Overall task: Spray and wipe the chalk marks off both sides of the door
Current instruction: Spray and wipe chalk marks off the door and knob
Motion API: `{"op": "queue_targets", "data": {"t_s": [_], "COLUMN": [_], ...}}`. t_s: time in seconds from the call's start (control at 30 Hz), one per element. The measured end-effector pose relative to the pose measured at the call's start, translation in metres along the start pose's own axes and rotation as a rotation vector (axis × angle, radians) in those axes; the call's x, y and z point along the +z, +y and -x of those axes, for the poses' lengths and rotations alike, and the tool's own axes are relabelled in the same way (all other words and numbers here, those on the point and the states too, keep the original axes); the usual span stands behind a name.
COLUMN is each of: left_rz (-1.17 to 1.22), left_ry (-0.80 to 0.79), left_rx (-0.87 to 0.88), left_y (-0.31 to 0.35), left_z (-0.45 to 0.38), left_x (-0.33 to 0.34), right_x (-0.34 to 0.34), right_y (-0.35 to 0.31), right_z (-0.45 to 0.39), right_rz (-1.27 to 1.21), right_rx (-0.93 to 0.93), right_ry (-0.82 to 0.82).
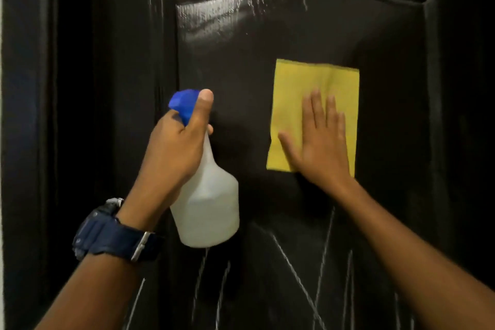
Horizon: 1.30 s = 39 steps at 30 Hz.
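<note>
Presently, door (241,43), dark panelled: upper panel wet-glossy and nearly mark-free, one faint streak near its top edge; chalk marks (300,276) remain across the lower part, so this side judged roughly half done. Left hand (171,153), grip clenched round spray bottle (206,209). Right hand (321,142), fingers flat, pressing yellow cloth (302,83) mid-panel. Door's other side unseen; bottom edge cut off.

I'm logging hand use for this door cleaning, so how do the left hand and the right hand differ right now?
The left hand is curled round the spray bottle; the right hand lies flat with straight fingers, pressing the yellow cloth on the door. The left wrist wears a watch; the right wrist is bare. Both are raised before the door.
</note>
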<state>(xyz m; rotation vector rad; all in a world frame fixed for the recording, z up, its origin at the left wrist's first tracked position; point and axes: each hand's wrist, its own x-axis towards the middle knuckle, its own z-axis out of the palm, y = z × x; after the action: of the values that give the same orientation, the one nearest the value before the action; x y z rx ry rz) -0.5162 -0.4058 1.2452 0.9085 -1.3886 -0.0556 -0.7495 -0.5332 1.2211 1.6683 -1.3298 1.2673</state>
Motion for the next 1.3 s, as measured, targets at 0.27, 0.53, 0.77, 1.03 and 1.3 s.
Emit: {"op": "queue_targets", "data": {"t_s": [0.27,0.53,0.77,1.03,1.3], "left_rz": [0.017,0.111,0.177,0.222,0.224], "left_ry": [-0.064,-0.076,-0.137,-0.148,-0.141], "left_rx": [-0.068,0.005,0.021,0.011,0.021], "left_y": [-0.009,0.011,0.049,0.088,0.1], "left_z": [0.041,0.071,0.087,0.07,0.052], "left_x": [0.072,0.149,0.224,0.292,0.326], "right_x": [0.012,-0.021,0.006,-0.054,-0.023], "right_y": [0.116,0.185,0.239,0.313,0.331], "right_z": [0.108,0.02,0.152,-0.023,0.102], "right_rz": [0.047,-0.014,-0.004,0.027,0.064], "right_rx": [0.06,0.08,0.021,0.097,-0.013], "right_ry": [-0.113,0.047,-0.073,0.097,0.015]}}
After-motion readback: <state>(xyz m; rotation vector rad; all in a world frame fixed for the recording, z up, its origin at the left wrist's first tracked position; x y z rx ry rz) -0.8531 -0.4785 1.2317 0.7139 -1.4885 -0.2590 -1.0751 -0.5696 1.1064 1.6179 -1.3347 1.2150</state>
